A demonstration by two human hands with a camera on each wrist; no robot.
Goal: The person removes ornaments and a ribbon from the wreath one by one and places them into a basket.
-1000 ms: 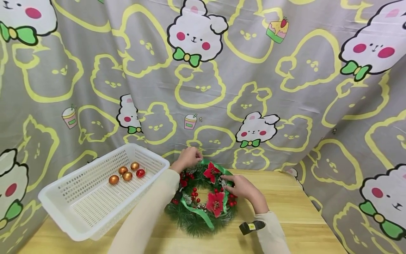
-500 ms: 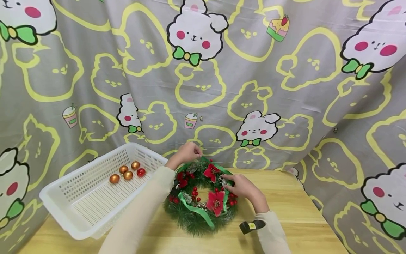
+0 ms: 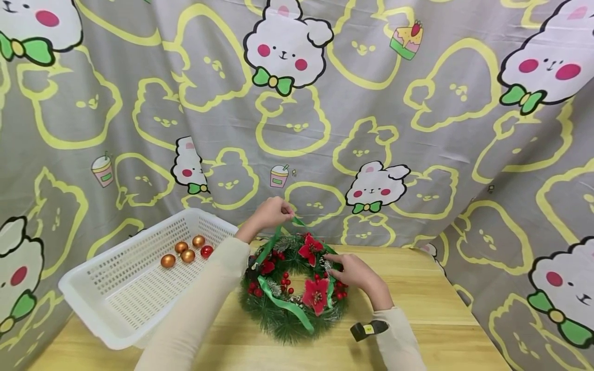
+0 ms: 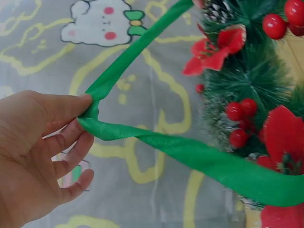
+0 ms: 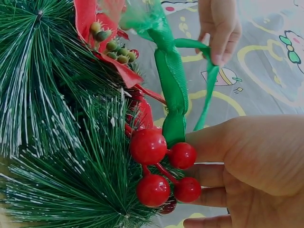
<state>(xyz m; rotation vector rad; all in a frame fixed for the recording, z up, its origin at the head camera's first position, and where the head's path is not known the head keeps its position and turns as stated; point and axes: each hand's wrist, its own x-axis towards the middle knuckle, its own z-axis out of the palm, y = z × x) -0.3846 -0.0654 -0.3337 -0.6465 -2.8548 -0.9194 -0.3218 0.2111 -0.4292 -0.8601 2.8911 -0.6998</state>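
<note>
A green Christmas wreath (image 3: 285,324) with red poinsettias (image 3: 315,296) and red berries (image 5: 148,145) lies on the table. Above its far side, my left hand (image 3: 271,212) pinches a green ribbon (image 4: 190,152) between thumb and index finger, the other fingers loosely bent. Two stretches of ribbon run taut from that pinch to the wreath, while a loose length curls over the near left side. My right hand (image 3: 357,272) grips the wreath's right edge, its thumb by the ribbon and its fingers behind the berries; the fingertips are hidden.
A white perforated basket (image 3: 95,334) stands to the left, holding several golden balls (image 3: 168,260) and a red ball (image 3: 207,251). Behind the wooden table (image 3: 427,309) hangs a grey patterned curtain (image 3: 306,123). A black wrist device (image 3: 368,330) sits by the right sleeve.
My left hand has risen away from the wreath and slightly left, lifting the ribbon into a raised, taut loop. My right hand has stayed in place.
</note>
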